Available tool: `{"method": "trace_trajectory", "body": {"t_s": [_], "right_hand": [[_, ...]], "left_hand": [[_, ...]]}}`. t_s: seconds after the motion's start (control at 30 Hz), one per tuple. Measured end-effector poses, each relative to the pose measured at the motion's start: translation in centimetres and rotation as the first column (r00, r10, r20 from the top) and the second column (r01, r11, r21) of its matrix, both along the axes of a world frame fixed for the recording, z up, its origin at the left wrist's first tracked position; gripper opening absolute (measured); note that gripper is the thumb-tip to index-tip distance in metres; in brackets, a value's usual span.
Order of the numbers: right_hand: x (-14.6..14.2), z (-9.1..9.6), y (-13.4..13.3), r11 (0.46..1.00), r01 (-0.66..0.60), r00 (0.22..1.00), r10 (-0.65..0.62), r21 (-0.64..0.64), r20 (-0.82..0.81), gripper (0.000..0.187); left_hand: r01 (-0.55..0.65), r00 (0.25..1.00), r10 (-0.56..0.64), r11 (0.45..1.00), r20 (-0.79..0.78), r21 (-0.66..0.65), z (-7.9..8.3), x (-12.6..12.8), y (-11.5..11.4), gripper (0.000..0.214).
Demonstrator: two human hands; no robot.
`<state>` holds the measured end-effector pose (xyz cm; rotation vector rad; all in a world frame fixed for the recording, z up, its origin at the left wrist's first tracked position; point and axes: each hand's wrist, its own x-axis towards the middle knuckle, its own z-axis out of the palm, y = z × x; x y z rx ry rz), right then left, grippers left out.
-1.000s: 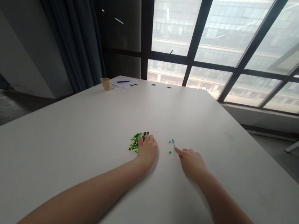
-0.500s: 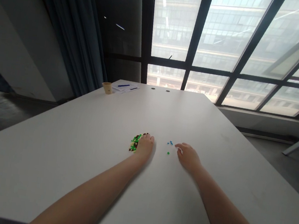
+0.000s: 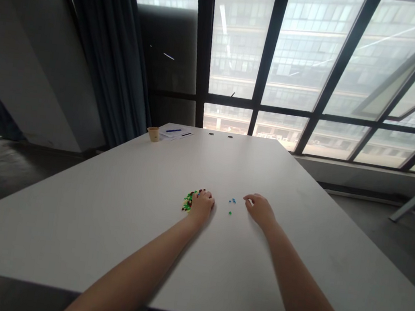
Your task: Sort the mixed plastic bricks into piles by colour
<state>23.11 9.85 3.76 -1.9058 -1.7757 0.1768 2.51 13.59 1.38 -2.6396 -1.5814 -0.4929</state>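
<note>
A small heap of loose coloured pieces (image 3: 187, 201), green, dark red and pale yellow, lies on the white table (image 3: 139, 218). My left hand (image 3: 202, 205) rests over the heap's right side, fingers bent but apart, covering part of it; what lies under the fingertips is hidden. Right of that hand are several tiny blue pieces (image 3: 233, 200), with one green piece (image 3: 229, 213) nearer to me. My right hand (image 3: 259, 208) hovers or rests just right of the blue pieces, not touching them. Its index finger and thumb are slightly apart, and nothing shows between them.
A tan paper cup (image 3: 153, 135) stands at the table's far left edge. Beside it lie papers (image 3: 175, 135) with a blue pen (image 3: 174, 130) on them. Two dark round spots (image 3: 230, 136) mark the far end, before large windows. A dark curtain hangs at left.
The view has tilted up, bringing the table's near edge into sight. My right hand has drawn a little away from the blue pieces. My left hand stays at the heap, its fingers more bent.
</note>
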Motion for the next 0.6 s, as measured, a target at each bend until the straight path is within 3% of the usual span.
{"method": "trace_trajectory", "body": {"t_s": [0.13, 0.2, 0.23, 0.3, 0.37, 0.4, 0.5, 0.6], "right_hand": [[-0.6, -0.1, -0.3, 0.997, -0.043, 0.992, 0.05, 0.065, -0.115, 0.027], [-1.1, -0.9, -0.5, 0.992, -0.059, 0.976, 0.081, 0.115, -0.201, 0.028], [-1.3, -1.4, -0.6, 0.988, -0.063, 0.965, 0.095, 0.138, -0.243, 0.028], [-1.7, -2.2, -0.9, 0.984, -0.076, 0.941, 0.124, 0.162, -0.314, 0.028], [-2.2, -2.7, -1.1, 0.98, -0.107, 0.917, 0.163, 0.169, -0.363, 0.027], [-2.4, -2.8, -1.3, 0.976, -0.128, 0.906, 0.187, 0.175, -0.379, 0.027], [-3.0, -2.6, -1.6, 0.954, -0.174, 0.882, 0.261, 0.244, -0.392, 0.025], [-3.3, -2.1, -1.9, 0.913, -0.209, 0.878, 0.332, 0.35, -0.344, 0.022]], "left_hand": [[0.06, 0.961, -0.021, 0.989, 0.274, -0.136, 0.3, -0.1, 0.2, 0.014], [0.169, 0.848, 0.023, 0.935, 0.529, -0.311, 0.5, 0.0, 0.0, 0.008], [0.25, 0.754, 0.088, 0.878, 0.651, -0.408, 0.6, 0.1, -0.2, 0.006], [0.446, 0.526, 0.288, 0.708, 0.801, -0.547, 0.5, 0.4, -0.9, 0.015], [0.614, 0.309, 0.481, 0.558, 0.82, -0.559, 0.3, 0.9, -1.5, 0.029], [0.666, 0.23, 0.548, 0.514, 0.804, -0.541, 0.1, 1.1, -1.8, 0.035], [0.728, 0.083, 0.631, 0.49, 0.771, -0.479, -0.4, 1.6, -2.2, 0.043], [0.749, 0.046, 0.625, 0.495, 0.779, -0.441, -0.9, 1.7, -2.1, 0.041]]}}
